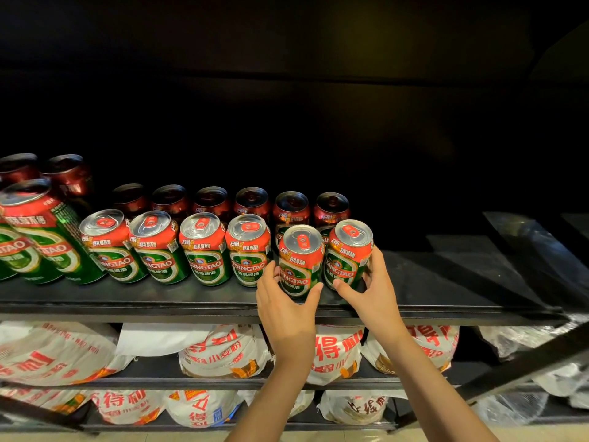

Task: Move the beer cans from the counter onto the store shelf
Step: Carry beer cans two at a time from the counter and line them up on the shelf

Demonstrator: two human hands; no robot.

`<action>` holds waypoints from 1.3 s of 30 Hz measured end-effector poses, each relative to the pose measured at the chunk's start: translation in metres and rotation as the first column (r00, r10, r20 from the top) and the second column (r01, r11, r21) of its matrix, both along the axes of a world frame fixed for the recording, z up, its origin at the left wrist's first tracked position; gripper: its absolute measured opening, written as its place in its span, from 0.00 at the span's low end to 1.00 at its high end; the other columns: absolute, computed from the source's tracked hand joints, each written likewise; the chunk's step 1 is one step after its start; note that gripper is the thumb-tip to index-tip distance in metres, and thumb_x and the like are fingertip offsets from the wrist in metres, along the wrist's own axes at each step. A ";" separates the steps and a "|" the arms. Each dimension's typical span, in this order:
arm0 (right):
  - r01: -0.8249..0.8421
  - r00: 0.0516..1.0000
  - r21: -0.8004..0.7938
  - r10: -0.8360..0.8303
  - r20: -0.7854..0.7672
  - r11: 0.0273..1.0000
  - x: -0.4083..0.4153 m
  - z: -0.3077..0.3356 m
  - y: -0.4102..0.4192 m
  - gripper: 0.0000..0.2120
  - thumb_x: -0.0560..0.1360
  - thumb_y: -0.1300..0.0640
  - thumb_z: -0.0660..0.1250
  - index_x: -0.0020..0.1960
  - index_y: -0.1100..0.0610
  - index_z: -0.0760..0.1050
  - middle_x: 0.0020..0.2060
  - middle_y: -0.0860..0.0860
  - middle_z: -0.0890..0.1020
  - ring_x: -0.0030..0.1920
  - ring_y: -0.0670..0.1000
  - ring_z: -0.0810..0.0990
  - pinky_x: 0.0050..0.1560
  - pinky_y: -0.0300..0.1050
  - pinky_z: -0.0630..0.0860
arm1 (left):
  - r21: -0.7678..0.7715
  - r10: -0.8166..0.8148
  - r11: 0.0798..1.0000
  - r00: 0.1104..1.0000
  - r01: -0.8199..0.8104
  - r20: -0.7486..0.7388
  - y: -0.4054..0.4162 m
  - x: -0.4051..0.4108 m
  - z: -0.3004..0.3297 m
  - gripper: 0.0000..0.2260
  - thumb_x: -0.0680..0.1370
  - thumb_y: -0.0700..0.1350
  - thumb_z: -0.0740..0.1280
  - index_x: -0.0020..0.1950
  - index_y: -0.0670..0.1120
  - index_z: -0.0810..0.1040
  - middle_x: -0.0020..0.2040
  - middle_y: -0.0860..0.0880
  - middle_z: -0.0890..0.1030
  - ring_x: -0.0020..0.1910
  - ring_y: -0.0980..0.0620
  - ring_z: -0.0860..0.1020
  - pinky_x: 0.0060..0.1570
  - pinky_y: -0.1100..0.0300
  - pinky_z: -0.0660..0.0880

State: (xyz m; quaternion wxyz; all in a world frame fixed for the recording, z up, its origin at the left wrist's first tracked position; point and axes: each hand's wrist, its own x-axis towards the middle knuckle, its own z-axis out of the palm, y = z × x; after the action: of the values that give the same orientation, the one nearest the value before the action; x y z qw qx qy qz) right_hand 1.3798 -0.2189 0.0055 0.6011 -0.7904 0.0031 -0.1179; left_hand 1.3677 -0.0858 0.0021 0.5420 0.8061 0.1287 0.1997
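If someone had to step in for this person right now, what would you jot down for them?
Left hand: gripping a green-and-red can at the shelf front edge.
Right hand: gripping the next can, beside it.
Done: a front row of cans and a darker back row already stand on the shelf.
Left: settle these two in line and let go. The counter is out of view, so the remaining count is unknown.

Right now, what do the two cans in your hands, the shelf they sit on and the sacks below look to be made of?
The can in the left hand and the can in the right hand: likely aluminium, with bare silvery tops and glossy printed sides. The shelf: probably black-painted metal, going by its thin, faintly reflective edge. The sacks: white printed paper or woven plastic; I cannot tell which.
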 end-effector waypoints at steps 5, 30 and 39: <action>0.040 0.999 0.029 -0.039 -0.025 0.999 0.002 -0.001 0.001 0.36 0.67 0.55 0.77 0.69 0.45 0.62 0.63 0.40 0.74 0.62 0.38 0.73 0.54 0.26 0.72 | 0.066 -0.122 0.991 0.992 0.120 0.031 0.009 -0.004 -0.007 0.31 0.71 0.48 0.73 0.71 0.46 0.65 0.67 0.50 0.70 0.67 0.54 0.66 0.66 0.57 0.66; 0.009 0.999 0.002 -0.009 -0.043 1.000 0.005 -0.003 -0.003 0.34 0.67 0.55 0.76 0.69 0.44 0.65 0.63 0.39 0.75 0.64 0.39 0.73 0.59 0.29 0.71 | 0.021 -0.080 0.997 0.991 0.078 0.109 0.011 -0.006 -0.010 0.26 0.73 0.45 0.72 0.68 0.45 0.68 0.62 0.50 0.71 0.63 0.55 0.70 0.63 0.59 0.69; 0.002 0.998 -0.027 -0.003 -0.056 1.000 0.003 -0.001 -0.002 0.31 0.69 0.53 0.75 0.66 0.39 0.65 0.62 0.36 0.73 0.60 0.32 0.72 0.53 0.23 0.70 | 0.010 0.003 1.000 0.998 -0.004 0.070 0.004 -0.001 -0.008 0.27 0.72 0.47 0.73 0.68 0.45 0.69 0.61 0.48 0.72 0.62 0.51 0.72 0.62 0.53 0.72</action>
State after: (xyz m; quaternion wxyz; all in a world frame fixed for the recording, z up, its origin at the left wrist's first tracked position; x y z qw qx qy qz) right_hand 1.3830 -0.2212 0.0048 0.5899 -0.8014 0.0194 -0.0965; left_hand 1.3669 -0.0822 -0.0061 0.5416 0.8012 0.1102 0.2294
